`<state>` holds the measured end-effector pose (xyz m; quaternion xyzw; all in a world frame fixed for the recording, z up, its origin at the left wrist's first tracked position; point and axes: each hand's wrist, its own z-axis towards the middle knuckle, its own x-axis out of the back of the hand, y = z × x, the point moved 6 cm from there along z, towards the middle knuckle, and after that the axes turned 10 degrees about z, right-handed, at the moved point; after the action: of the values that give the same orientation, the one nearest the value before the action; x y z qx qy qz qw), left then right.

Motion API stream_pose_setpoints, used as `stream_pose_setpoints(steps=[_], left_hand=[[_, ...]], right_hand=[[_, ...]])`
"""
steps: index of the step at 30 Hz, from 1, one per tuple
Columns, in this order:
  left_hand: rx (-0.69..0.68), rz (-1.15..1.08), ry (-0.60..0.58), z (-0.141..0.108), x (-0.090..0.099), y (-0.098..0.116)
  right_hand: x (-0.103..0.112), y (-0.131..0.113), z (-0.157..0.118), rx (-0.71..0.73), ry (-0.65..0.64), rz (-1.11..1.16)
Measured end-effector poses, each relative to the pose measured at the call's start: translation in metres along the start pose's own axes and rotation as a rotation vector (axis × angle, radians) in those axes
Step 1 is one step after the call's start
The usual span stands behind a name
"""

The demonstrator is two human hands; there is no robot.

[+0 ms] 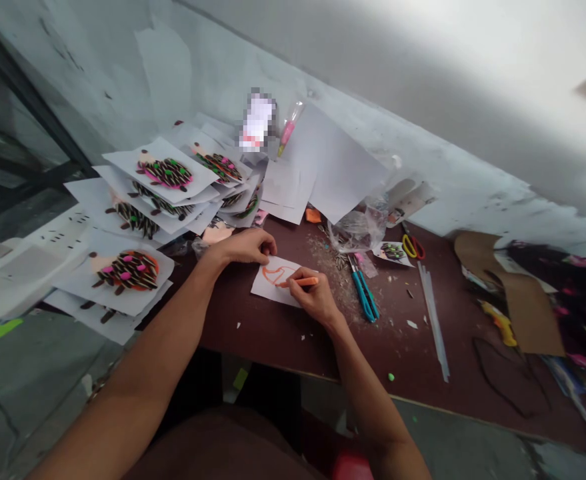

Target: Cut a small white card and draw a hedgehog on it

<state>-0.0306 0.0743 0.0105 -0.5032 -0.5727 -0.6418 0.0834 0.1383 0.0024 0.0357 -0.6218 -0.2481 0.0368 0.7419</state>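
A small white sheet of paper (267,287) lies on the dark brown table, with an orange outline drawn on it. My right hand (315,293) is closed around an orange marker (307,282), its tip touching the paper on the drawn line. At the sheet's upper left corner, my left hand (247,247) rests with curled fingers, pinning the paper's edge to the table. Just right of my right hand lies a teal-handled pair of pliers or cutters (365,293), amid scattered seed husks.
Stacked white cards with hedgehog figures (165,172) fill the left side. Blank white sheets (343,160), a phone (257,123) and a clear plastic bag (357,227) are along the wall. Rightward are scissors (413,247), glue sticks (433,323) and a yellow glue gun (500,323).
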Motion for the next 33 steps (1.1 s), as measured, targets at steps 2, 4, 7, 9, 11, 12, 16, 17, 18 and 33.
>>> stream_pose_setpoints(steps=[2, 4, 7, 9, 11, 12, 16, 17, 18, 33], left_hand=[[-0.007, 0.004, 0.0, 0.0, 0.0, 0.001], [-0.013, 0.011, 0.004, 0.0, 0.001, 0.001], [-0.017, 0.012, 0.006, 0.0, 0.001, 0.001], [-0.016, 0.01, 0.004, 0.0, 0.0, 0.0], [-0.02, 0.014, 0.002, 0.0, 0.0, -0.001], [-0.023, 0.017, 0.003, 0.001, 0.0, -0.001], [-0.022, 0.023, 0.008, 0.0, 0.0, 0.0], [-0.02, 0.025, 0.007, 0.0, 0.001, 0.001], [-0.018, 0.03, 0.007, -0.001, 0.001, 0.003], [0.018, 0.082, 0.048, -0.002, 0.002, 0.007]], right_hand=[[0.001, 0.001, 0.0, -0.005, 0.005, 0.001], [0.002, 0.002, 0.0, -0.017, 0.01, 0.002], [0.004, 0.004, 0.0, -0.035, 0.012, 0.006], [0.005, 0.005, 0.0, -0.038, 0.012, 0.002], [0.006, 0.005, 0.0, -0.044, 0.013, -0.009], [0.007, 0.006, 0.0, -0.049, 0.016, -0.014], [0.014, 0.006, 0.001, -0.034, 0.081, -0.012], [0.016, 0.006, 0.002, -0.02, 0.112, -0.003], [0.019, 0.006, 0.002, -0.007, 0.147, 0.004], [0.029, 0.006, 0.0, 0.016, 0.296, 0.057]])
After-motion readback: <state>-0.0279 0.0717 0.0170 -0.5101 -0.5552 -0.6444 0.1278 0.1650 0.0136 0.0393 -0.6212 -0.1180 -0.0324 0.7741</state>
